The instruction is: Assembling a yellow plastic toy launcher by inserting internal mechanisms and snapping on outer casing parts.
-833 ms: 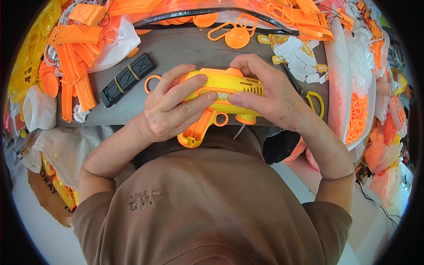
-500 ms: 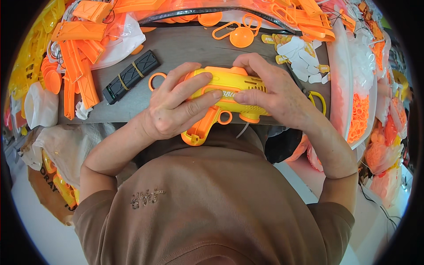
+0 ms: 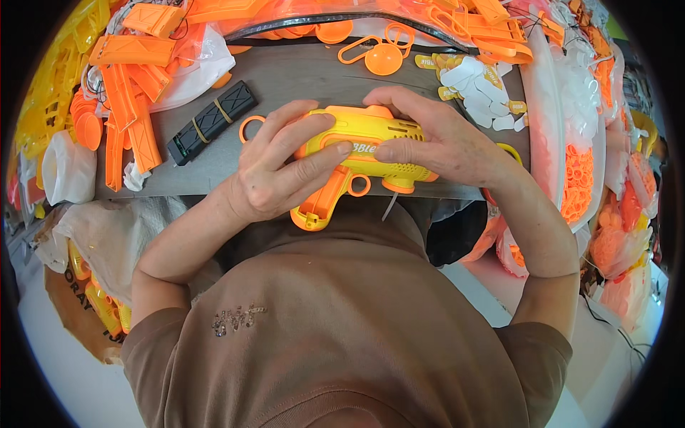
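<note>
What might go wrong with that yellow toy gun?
If the left hand and right hand loosened, the yellow toy gun might drop, because its handle sticks out past the table's near edge. The right hand might also scatter the loose white pieces nearby.

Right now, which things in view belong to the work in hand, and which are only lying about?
In use:
toy gun, held by left hand and right hand
stickers, probably: the gun bears a similar label

Lying about, seemingly:
banded black block
loose orange parts
crumpled scrap
</note>
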Demonstrator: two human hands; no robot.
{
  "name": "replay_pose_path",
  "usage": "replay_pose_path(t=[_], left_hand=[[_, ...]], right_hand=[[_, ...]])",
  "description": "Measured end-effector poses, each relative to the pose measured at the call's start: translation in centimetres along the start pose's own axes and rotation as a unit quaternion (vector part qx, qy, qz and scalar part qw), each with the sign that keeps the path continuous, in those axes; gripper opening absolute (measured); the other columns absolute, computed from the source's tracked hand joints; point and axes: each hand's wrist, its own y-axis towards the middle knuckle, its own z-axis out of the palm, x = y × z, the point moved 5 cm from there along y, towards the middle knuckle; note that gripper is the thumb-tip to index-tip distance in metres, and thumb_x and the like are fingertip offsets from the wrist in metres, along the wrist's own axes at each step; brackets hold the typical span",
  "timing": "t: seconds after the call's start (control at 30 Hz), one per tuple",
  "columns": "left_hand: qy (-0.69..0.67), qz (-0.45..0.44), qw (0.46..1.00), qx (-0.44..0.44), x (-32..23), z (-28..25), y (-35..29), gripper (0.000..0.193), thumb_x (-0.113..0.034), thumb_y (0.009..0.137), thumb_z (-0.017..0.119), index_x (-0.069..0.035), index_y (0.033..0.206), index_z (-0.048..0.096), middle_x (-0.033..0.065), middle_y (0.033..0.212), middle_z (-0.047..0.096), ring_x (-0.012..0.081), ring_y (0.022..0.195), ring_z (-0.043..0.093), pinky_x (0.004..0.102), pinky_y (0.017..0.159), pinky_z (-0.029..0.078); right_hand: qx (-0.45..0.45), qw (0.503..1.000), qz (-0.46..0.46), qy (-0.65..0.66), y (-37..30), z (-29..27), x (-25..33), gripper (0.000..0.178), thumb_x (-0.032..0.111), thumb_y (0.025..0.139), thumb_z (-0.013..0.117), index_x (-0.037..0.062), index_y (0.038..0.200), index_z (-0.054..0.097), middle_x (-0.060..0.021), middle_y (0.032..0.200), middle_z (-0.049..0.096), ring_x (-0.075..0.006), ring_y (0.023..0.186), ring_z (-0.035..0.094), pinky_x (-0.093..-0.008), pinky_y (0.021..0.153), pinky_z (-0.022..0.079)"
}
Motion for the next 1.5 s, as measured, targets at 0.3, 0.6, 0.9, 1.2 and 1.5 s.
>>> replay_pose_path(t=[0.3, 0.6, 0.9, 1.2, 1.5], left_hand=[[0.01, 0.008, 1.0, 0.0, 0.0, 0.3, -0.1, 0.042, -0.003, 0.059, 0.073, -0.006, 0.1, 0.067, 0.0146, 0.104, 0.055, 0.0385, 0.091, 0.058, 0.039, 0.07, 0.053], [0.005, 0.023, 1.0, 0.003, 0.0, 0.4, -0.1, 0.041, -0.003, 0.058, 0.072, -0.006, 0.099, 0.067, 0.0148, 0.104, 0.056, 0.0405, 0.09, 0.058, 0.0387, 0.067, 0.055], [0.008, 0.014, 1.0, 0.002, -0.2, 0.4, 0.2, 0.036, -0.004, 0.06, 0.074, -0.006, 0.095, 0.067, 0.0146, 0.103, 0.056, 0.0389, 0.089, 0.059, 0.0375, 0.064, 0.054], [0.015, 0.017, 1.0, -0.021, 0.1, 0.6, -0.1, 0.036, -0.005, 0.059, 0.072, -0.008, 0.095, 0.068, 0.0125, 0.101, 0.057, 0.0368, 0.089, 0.059, 0.0344, 0.059, 0.053], [0.004, 0.017, 0.999, -0.032, 0.6, 0.9, -0.4, 0.038, -0.007, 0.057, 0.068, -0.008, 0.096, 0.069, 0.0127, 0.102, 0.057, 0.0375, 0.089, 0.058, 0.0335, 0.057, 0.053]], right_hand=[[-0.004, 0.996, -0.023, -0.083, 0.3, 0.6, 0.7, 0.048, 0.031, 0.088, 0.059, 0.0008, 0.123, 0.044, -0.0155, 0.11, 0.055, -0.0258, 0.102, 0.054, -0.0339, 0.086, 0.043], [-0.006, 0.982, -0.054, -0.181, 0.0, 0.8, 1.3, 0.049, 0.036, 0.092, 0.05, 0.001, 0.125, 0.04, -0.0176, 0.11, 0.051, -0.0336, 0.104, 0.048, -0.0404, 0.09, 0.037], [-0.032, 0.98, -0.018, -0.197, -0.4, 1.3, 1.6, 0.06, 0.044, 0.087, 0.055, 0.0007, 0.126, 0.04, -0.0179, 0.117, 0.051, -0.0323, 0.109, 0.048, -0.0399, 0.091, 0.036], [-0.038, 0.992, -0.05, -0.11, 0.1, 0.9, 1.2, 0.052, 0.032, 0.086, 0.06, -0.0013, 0.123, 0.045, -0.0163, 0.106, 0.054, -0.0315, 0.096, 0.053, -0.0385, 0.082, 0.042], [-0.022, 0.969, -0.093, -0.229, 1.0, 0.7, 1.1, 0.049, 0.035, 0.087, 0.058, 0.0028, 0.122, 0.045, -0.0151, 0.102, 0.053, -0.0326, 0.094, 0.051, -0.0397, 0.082, 0.041]])
